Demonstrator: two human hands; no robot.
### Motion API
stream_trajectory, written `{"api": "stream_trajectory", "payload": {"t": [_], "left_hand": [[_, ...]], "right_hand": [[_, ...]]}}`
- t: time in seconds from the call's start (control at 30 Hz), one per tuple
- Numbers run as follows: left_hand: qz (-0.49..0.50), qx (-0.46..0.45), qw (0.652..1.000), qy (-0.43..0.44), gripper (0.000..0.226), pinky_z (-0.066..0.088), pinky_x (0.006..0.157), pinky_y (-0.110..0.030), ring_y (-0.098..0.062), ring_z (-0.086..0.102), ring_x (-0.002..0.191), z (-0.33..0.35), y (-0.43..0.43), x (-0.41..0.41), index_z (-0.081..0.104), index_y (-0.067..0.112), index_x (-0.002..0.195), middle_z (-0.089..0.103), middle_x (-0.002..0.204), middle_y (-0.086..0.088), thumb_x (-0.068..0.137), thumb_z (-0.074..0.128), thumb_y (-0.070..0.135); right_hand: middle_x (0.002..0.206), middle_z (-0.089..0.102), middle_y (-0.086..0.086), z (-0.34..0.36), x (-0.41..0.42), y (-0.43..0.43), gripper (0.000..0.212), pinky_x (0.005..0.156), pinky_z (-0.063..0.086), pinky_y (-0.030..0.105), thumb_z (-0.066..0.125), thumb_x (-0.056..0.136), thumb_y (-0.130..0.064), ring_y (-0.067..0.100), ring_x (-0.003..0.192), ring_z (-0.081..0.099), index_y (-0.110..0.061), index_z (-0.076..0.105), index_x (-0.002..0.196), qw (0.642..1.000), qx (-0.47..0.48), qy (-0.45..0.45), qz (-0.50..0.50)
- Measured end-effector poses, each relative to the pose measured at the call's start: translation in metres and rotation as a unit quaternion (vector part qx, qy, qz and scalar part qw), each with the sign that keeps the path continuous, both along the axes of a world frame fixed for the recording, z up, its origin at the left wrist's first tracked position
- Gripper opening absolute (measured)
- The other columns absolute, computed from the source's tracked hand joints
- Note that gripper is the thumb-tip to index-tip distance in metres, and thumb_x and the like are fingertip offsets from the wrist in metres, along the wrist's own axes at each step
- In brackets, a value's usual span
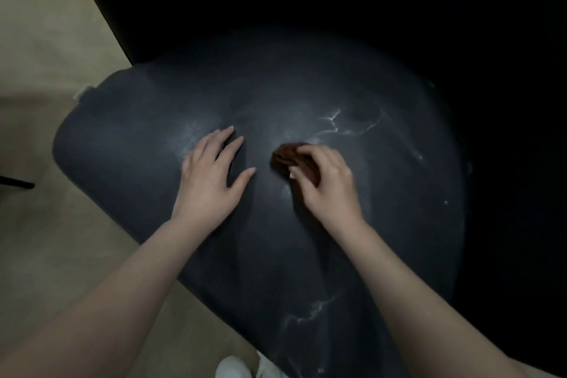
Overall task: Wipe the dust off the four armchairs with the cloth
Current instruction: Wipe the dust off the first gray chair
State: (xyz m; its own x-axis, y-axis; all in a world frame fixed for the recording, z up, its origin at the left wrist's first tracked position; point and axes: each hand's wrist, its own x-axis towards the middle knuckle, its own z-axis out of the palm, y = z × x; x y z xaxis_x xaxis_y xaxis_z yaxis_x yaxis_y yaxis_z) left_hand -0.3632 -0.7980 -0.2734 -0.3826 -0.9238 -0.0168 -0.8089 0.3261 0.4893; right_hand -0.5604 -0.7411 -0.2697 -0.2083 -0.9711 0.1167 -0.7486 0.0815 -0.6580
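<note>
wiping of one armchair is in hand. the right hand (pixel 325 181) has its grip clenched round a small bunched reddish-brown cloth (pixel 287 156) and presses it onto the rounded dark grey smooth-skinned armchair (pixel 392 218), near the middle of the part in view. the left hand (pixel 211 172) lies just beside it, grip released, with fingers straight and spread flat on the upholstery, probably to steady it. pale white dust streaks (pixel 334 123) lie just beyond the cloth to the right, and more show lower down. the next move likely calls for sweeping the cloth across those streaks with even pressure. no other armchair is in view.
</note>
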Motion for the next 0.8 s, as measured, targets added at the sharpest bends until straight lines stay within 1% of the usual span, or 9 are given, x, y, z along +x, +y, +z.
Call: {"api": "stream_trajectory", "payload": {"t": [0.13, 0.3, 0.37, 0.43, 0.5, 0.57, 0.63, 0.7, 0.8], "left_hand": [[0.001, 0.006, 1.0, 0.0, 0.054, 0.028, 0.111, -0.051, -0.027, 0.034, 0.141, 0.001, -0.001, 0.001, 0.054, 0.012, 0.139, 0.043, 0.151, -0.005, 0.092, 0.066, 0.036], [-0.001, 0.002, 1.0, 0.001, 0.052, 0.03, 0.11, -0.051, -0.027, 0.035, 0.139, 0.0, -0.001, 0.001, 0.056, 0.011, 0.137, 0.045, 0.149, -0.006, 0.092, 0.067, 0.034], [0.0, -0.004, 1.0, -0.001, 0.051, 0.031, 0.109, -0.051, -0.027, 0.035, 0.138, -0.001, -0.002, 0.0, 0.056, 0.011, 0.136, 0.046, 0.147, -0.007, 0.092, 0.067, 0.033], [0.001, -0.005, 1.0, -0.002, 0.051, 0.031, 0.109, -0.051, -0.027, 0.035, 0.137, 0.0, -0.003, -0.003, 0.056, 0.011, 0.136, 0.046, 0.146, -0.007, 0.092, 0.066, 0.033], [-0.001, -0.001, 1.0, -0.004, 0.051, 0.031, 0.11, -0.05, -0.027, 0.035, 0.137, 0.001, -0.006, -0.006, 0.055, 0.011, 0.137, 0.046, 0.146, -0.007, 0.092, 0.065, 0.033], [-0.013, -0.002, 1.0, -0.006, 0.052, 0.03, 0.111, -0.049, -0.027, 0.035, 0.138, 0.003, -0.011, -0.011, 0.054, 0.011, 0.138, 0.045, 0.147, -0.006, 0.092, 0.065, 0.033], [-0.019, -0.003, 1.0, -0.002, 0.052, 0.029, 0.11, -0.049, -0.026, 0.034, 0.138, 0.005, -0.018, -0.016, 0.054, 0.011, 0.138, 0.045, 0.147, -0.006, 0.092, 0.064, 0.034], [-0.019, -0.002, 1.0, 0.002, 0.052, 0.029, 0.111, -0.049, -0.025, 0.034, 0.138, 0.006, -0.024, -0.022, 0.054, 0.011, 0.138, 0.045, 0.147, -0.005, 0.093, 0.064, 0.034], [-0.025, 0.004, 1.0, 0.003, 0.052, 0.026, 0.112, -0.047, -0.025, 0.033, 0.139, 0.004, -0.031, -0.031, 0.054, 0.011, 0.139, 0.044, 0.149, -0.005, 0.093, 0.063, 0.034]], "right_hand": [[0.1, 0.071, 0.004, 0.008, -0.011, 0.017, 0.022, 0.089, 0.038, 0.013, 0.07, 0.082, -0.014, 0.024, 0.093, 0.062, -0.006, 0.07, 0.102, 1.0, -0.007, -0.027, 0.011], [0.104, 0.068, 0.009, 0.006, -0.038, -0.003, 0.023, 0.087, 0.038, 0.021, 0.07, 0.083, -0.008, 0.031, 0.095, 0.059, -0.006, 0.067, 0.106, 0.995, -0.012, 0.021, -0.095], [0.104, 0.068, 0.01, 0.001, -0.023, -0.007, 0.024, 0.088, 0.04, 0.027, 0.068, 0.082, -0.009, 0.032, 0.094, 0.059, -0.006, 0.066, 0.105, 0.998, -0.018, 0.038, -0.038], [0.105, 0.068, 0.008, 0.001, -0.007, 0.004, 0.025, 0.089, 0.043, 0.03, 0.069, 0.081, -0.009, 0.027, 0.095, 0.057, -0.005, 0.067, 0.106, 0.997, -0.021, 0.035, 0.06], [0.107, 0.068, 0.005, 0.002, -0.008, 0.019, 0.025, 0.089, 0.046, 0.03, 0.071, 0.082, -0.008, 0.023, 0.094, 0.057, -0.005, 0.067, 0.106, 0.99, -0.017, 0.017, 0.14], [0.108, 0.068, 0.003, 0.005, -0.024, 0.028, 0.024, 0.09, 0.046, 0.027, 0.072, 0.084, -0.01, 0.022, 0.095, 0.058, -0.006, 0.067, 0.107, 0.985, -0.002, 0.013, 0.17], [0.109, 0.068, 0.006, 0.006, -0.047, 0.028, 0.024, 0.095, 0.042, 0.022, 0.069, 0.085, -0.011, 0.026, 0.097, 0.06, -0.005, 0.067, 0.108, 0.992, 0.001, 0.029, 0.123], [0.108, 0.068, 0.011, 0.005, -0.074, 0.02, 0.025, 0.095, 0.036, 0.017, 0.067, 0.084, -0.01, 0.031, 0.099, 0.061, -0.003, 0.067, 0.108, 0.999, 0.0, 0.035, -0.011], [0.105, 0.067, 0.015, 0.005, -0.104, -0.006, 0.022, 0.087, 0.034, 0.02, 0.067, 0.086, -0.008, 0.036, 0.1, 0.06, -0.003, 0.065, 0.107, 0.984, 0.002, 0.014, -0.177]]}}
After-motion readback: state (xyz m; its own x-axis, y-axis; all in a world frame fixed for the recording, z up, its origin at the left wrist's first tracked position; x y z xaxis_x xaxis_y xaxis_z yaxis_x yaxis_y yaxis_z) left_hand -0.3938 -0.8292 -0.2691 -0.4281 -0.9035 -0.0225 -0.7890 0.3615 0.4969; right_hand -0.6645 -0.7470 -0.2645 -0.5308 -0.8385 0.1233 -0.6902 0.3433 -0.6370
